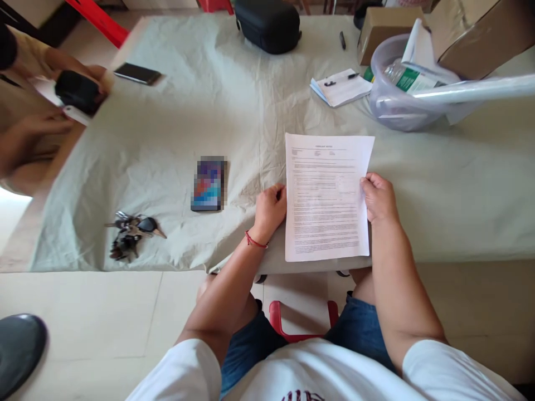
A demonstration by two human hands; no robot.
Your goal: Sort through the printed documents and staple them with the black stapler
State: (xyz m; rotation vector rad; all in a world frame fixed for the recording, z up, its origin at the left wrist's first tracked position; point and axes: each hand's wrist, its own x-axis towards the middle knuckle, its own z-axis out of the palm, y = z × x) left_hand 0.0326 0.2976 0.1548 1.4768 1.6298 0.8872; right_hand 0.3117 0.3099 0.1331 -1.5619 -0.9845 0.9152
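A printed sheet of paper (326, 200) is held upright in front of me, tilted over the table's near edge. My right hand (379, 196) pinches its right edge, thumb on the front and the other fingers partly hidden behind. At the left edge of the sheet, my left hand (271, 209) is closed, its fingertips partly out of sight at the paper's border. A red string bracelet (256, 241) circles my left wrist. To the left of that hand lies a phone (209, 184) with a blurred-out screen. Farther left is a bunch of keys (131, 231).
A greenish cloth (234, 100) covers the table. On it are a black case (268, 25), a notepad (340, 89) with a pen, a plastic basket (393, 106) with a bottle, cardboard boxes (480, 33) and another phone (137, 73). Another person (33, 122) sits at the left.
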